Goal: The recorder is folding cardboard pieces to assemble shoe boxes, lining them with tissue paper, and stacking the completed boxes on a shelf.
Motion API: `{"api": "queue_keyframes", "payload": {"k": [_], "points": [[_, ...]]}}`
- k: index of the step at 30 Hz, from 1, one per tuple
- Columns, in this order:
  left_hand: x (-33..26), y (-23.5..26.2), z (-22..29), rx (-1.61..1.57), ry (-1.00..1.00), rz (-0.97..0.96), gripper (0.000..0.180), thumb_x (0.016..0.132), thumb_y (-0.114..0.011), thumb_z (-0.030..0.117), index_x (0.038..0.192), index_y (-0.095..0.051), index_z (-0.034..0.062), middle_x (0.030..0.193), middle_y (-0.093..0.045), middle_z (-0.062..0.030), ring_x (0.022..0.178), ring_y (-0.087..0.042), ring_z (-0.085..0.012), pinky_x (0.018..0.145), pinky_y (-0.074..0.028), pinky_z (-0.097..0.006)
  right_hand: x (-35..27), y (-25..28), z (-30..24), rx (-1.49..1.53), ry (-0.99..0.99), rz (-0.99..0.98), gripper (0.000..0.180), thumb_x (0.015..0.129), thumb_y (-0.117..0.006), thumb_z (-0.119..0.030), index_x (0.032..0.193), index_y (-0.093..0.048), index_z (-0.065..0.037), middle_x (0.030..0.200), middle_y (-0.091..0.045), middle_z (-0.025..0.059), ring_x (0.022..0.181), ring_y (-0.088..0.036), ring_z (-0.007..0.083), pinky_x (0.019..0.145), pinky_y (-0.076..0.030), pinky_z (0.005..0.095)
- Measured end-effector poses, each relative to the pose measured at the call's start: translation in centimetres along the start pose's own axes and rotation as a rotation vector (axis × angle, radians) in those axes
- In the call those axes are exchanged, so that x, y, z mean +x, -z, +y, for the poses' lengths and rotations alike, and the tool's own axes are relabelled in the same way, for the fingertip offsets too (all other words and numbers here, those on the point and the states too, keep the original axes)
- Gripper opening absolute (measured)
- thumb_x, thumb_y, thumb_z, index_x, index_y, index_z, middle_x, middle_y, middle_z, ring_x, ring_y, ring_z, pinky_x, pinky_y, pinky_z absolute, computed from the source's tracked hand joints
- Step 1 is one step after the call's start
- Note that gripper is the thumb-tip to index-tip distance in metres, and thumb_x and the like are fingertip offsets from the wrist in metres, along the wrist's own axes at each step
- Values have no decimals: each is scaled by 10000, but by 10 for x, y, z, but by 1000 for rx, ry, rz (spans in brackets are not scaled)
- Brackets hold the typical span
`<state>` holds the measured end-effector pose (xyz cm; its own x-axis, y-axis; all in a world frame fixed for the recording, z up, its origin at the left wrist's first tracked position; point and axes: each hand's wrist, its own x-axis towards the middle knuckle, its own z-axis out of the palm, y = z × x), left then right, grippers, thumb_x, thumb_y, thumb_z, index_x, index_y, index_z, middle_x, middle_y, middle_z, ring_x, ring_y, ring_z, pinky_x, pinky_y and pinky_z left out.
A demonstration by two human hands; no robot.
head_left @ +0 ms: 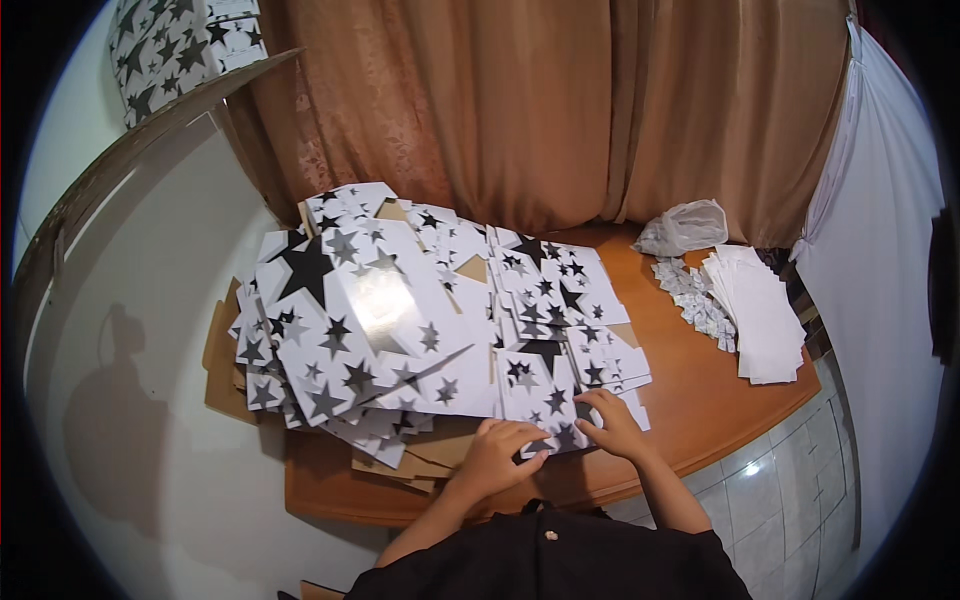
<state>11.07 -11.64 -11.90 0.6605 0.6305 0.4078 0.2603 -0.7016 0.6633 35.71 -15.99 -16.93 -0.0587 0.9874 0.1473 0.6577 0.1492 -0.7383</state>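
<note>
White card printed with black and grey stars makes up the flat box blank (pixel 545 400) under both hands, at the near edge of the wooden table (pixel 720 400). The left hand (pixel 497 452) lies curled on its near corner, fingers bent down onto the card, pinning rather than gripping. The right hand (pixel 612 420) rests just beside it, fingers spread flat and pressing the sheet; neither hand closes around anything. To fold well here, I judge the pressure should run along the crease line, one hand anchoring while the other sweeps, so the glossy card does not slide. The blank overlaps a big heap of the same star-printed sheets (pixel 360 330) to the left. Well apart on the right sit a stack of plain white slips (pixel 765 310) and a crumpled plastic bag (pixel 685 228).
</note>
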Motion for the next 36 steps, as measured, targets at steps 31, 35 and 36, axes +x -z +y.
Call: {"api": "queue_keyframes", "payload": {"k": [31,35,36], "points": [[135,-267,-63,372,1083,602,521,664,-770,339,1112,-602,131,983,-626,-62,955,-586,-236,830,-363,-448,-36,127,213,-222,95,71,580,751,-618,-220,1270,-421,-53,1283,-391,240,1234,-341,392,987,-253,551],[148,-259,-39,104,957,722,426,739,-726,208,1096,-559,45,1045,-625,-103,960,-599,-235,836,-415,-397,-28,130,216,-240,82,85,617,747,-645,-247,1285,-404,-66,1302,-370,233,1251,-310,403,985,-238,582],[146,-259,-38,-224,845,843,407,765,-704,167,1099,-530,13,1066,-623,-129,961,-605,-237,832,-440,-366,-26,131,207,-196,98,90,648,735,-667,-262,1293,-396,-76,1308,-364,229,1261,-294,407,989,-228,593]]}}
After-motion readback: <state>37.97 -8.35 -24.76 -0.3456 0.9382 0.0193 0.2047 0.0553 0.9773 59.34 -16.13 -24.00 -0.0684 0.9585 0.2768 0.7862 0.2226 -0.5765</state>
